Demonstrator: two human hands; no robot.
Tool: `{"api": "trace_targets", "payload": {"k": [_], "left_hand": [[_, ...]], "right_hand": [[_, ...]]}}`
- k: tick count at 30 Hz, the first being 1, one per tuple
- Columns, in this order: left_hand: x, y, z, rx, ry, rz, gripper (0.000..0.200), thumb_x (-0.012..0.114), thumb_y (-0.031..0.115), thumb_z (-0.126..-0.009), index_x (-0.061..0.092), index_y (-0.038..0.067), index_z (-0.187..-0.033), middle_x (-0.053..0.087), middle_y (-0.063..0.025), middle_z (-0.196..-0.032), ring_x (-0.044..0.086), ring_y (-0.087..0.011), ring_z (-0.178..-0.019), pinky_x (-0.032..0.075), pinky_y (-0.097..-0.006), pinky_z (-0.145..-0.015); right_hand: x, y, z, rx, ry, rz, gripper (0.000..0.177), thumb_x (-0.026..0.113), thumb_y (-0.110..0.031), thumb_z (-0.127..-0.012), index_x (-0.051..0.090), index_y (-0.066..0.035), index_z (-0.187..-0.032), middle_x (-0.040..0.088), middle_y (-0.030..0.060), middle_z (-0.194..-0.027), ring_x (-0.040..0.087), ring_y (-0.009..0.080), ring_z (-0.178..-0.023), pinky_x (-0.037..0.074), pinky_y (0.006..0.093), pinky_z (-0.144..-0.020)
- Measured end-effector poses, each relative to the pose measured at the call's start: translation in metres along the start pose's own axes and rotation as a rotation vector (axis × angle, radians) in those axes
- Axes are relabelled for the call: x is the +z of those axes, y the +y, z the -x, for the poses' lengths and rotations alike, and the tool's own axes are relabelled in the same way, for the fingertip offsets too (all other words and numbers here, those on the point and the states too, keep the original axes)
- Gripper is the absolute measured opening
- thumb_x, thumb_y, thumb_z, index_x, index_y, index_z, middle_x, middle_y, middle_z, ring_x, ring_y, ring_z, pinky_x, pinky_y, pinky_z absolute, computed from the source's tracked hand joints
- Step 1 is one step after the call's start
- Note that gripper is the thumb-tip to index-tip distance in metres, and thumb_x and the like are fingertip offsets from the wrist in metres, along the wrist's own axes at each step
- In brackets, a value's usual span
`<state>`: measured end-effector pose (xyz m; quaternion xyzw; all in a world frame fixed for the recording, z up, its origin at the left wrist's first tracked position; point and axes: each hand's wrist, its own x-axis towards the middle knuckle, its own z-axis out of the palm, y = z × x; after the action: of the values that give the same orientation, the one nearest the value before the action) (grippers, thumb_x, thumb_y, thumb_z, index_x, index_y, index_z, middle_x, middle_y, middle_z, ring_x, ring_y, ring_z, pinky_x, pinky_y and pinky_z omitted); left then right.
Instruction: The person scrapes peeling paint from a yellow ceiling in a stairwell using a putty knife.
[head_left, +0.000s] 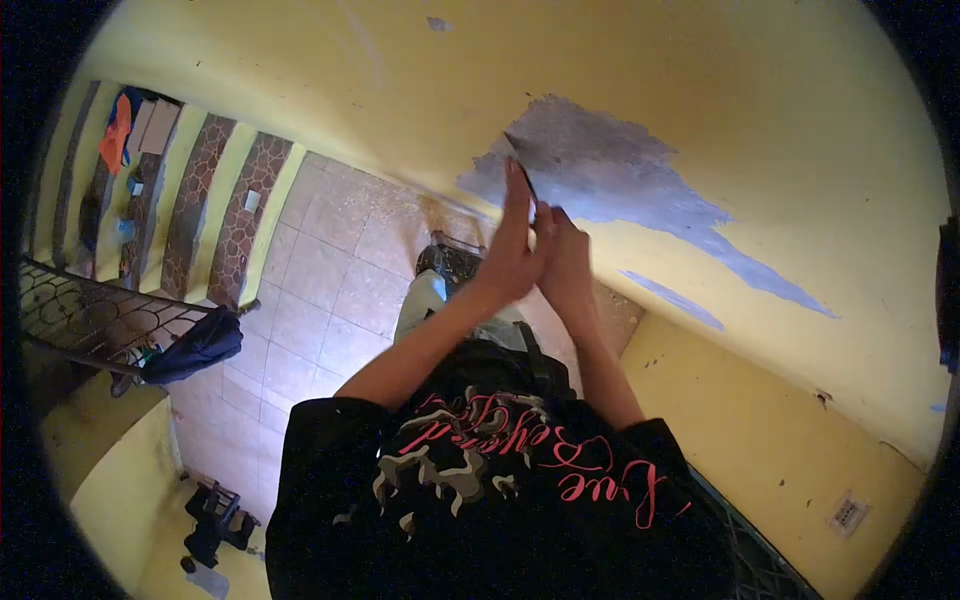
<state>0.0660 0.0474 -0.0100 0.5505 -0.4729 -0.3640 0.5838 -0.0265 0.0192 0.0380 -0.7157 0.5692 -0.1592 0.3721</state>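
A scraper (529, 183) with a thin blade and dark handle is against the yellow wall (760, 110), its tip on a bare grey patch (600, 160) with ragged edges. My right hand (567, 255) is closed around the handle end. My left hand (513, 250) lies alongside it, one finger stretched along the tool towards the blade, the others bent near the handle. Both hands meet at the scraper, so part of the handle is hidden. A narrow second bare strip (672, 298) runs lower on the wall.
Pale floor tiles (330, 290) carry small flakes near the wall's foot. Steps with stone-patterned faces (255, 190) rise at the left, with an orange cloth (117, 135) on them. A metal railing (90, 310) holds a dark garment (197, 347). A black chair-like object (215, 525) stands lower left.
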Motion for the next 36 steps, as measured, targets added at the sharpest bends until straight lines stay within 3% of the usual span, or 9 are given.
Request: {"api": "trace_targets", "payload": {"k": [4,7,10,15,18,27,34,35,36], "left_hand": [[0.003,0.002,0.006,0.140,-0.061,-0.206,0.071,0.045,0.018,-0.094,0.001,-0.011,-0.141,0.003,-0.0350,-0.147,0.005,-0.0437,-0.139,0.013,-0.0416,-0.112],[0.001,0.012,-0.015,-0.004,0.025,-0.156,0.071,0.043,0.016,-0.094,-0.002,-0.012,-0.140,0.003,-0.0346,-0.147,0.005,-0.0414,-0.140,0.012,-0.0396,-0.113],[-0.008,0.011,-0.015,-0.152,0.097,-0.078,0.074,0.043,0.018,-0.093,-0.005,-0.012,-0.140,0.002,-0.0336,-0.148,0.004,-0.0388,-0.140,0.011,-0.0392,-0.113],[0.018,0.015,0.002,0.068,-0.027,-0.161,0.073,0.042,0.014,-0.092,-0.007,-0.011,-0.141,-0.002,-0.0348,-0.147,0.001,-0.0410,-0.140,0.010,-0.0403,-0.113],[0.004,0.017,-0.010,0.046,0.023,-0.151,0.073,0.041,0.012,-0.092,-0.008,-0.012,-0.140,-0.003,-0.0369,-0.146,-0.001,-0.0438,-0.139,0.008,-0.0424,-0.113],[0.003,0.022,-0.007,0.160,0.015,-0.286,0.079,0.045,0.009,-0.084,-0.006,-0.014,-0.139,-0.003,-0.0404,-0.144,-0.003,-0.0500,-0.137,0.008,-0.0480,-0.112],[0.011,0.030,-0.006,0.146,0.041,-0.217,0.082,0.047,0.008,-0.081,-0.006,-0.015,-0.139,-0.005,-0.0392,-0.144,-0.002,-0.0492,-0.137,0.008,-0.0472,-0.113],[0.005,0.031,-0.005,0.123,0.016,-0.229,0.084,0.048,0.008,-0.080,-0.007,-0.014,-0.139,-0.006,-0.0388,-0.145,-0.003,-0.0487,-0.137,0.007,-0.0469,-0.113],[0.002,0.032,-0.006,0.103,-0.003,-0.241,0.085,0.049,0.008,-0.079,-0.007,-0.014,-0.139,-0.007,-0.0385,-0.145,-0.004,-0.0482,-0.138,0.006,-0.0466,-0.113]], "right_hand": [[-0.003,0.007,0.002,-0.041,-0.026,-0.046,0.025,0.045,-0.020,-0.093,0.056,0.002,-0.089,0.059,0.0253,-0.072,0.059,0.0447,-0.072,0.045,0.0438,-0.059],[0.004,0.009,-0.018,-0.273,0.063,0.175,0.019,0.047,-0.018,-0.092,0.055,0.000,-0.094,0.061,0.0262,-0.074,0.060,0.0461,-0.072,0.047,0.0523,-0.063],[0.007,0.003,-0.025,-0.259,-0.041,0.085,0.019,0.047,-0.018,-0.092,0.054,-0.001,-0.093,0.061,0.0259,-0.073,0.060,0.0454,-0.071,0.048,0.0524,-0.063],[-0.034,0.003,0.003,-0.045,-0.109,-0.043,0.020,0.046,-0.018,-0.093,0.054,0.000,-0.091,0.060,0.0257,-0.069,0.059,0.0458,-0.068,0.045,0.0492,-0.059],[-0.007,-0.001,-0.020,-0.267,-0.004,-0.011,0.018,0.047,-0.016,-0.093,0.054,-0.001,-0.091,0.060,0.0257,-0.073,0.059,0.0457,-0.072,0.046,0.0489,-0.062],[-0.020,-0.004,-0.014,-0.153,-0.095,-0.103,0.018,0.045,-0.017,-0.094,0.052,-0.001,-0.093,0.061,0.0256,-0.076,0.059,0.0467,-0.074,0.047,0.0490,-0.063],[-0.024,-0.008,-0.013,-0.228,-0.026,-0.050,0.024,0.046,-0.021,-0.096,0.052,0.000,-0.088,0.055,0.0183,-0.065,0.054,0.0298,-0.056,0.045,0.0367,-0.055],[-0.027,-0.010,-0.011,-0.214,-0.087,-0.087,0.022,0.045,-0.022,-0.096,0.053,-0.001,-0.094,0.061,0.0249,-0.077,0.060,0.0443,-0.072,0.045,0.0486,-0.059],[-0.033,-0.012,-0.006,-0.218,-0.084,-0.093,0.022,0.045,-0.022,-0.096,0.053,-0.001,-0.094,0.061,0.0249,-0.077,0.060,0.0443,-0.072,0.045,0.0486,-0.059]]}}
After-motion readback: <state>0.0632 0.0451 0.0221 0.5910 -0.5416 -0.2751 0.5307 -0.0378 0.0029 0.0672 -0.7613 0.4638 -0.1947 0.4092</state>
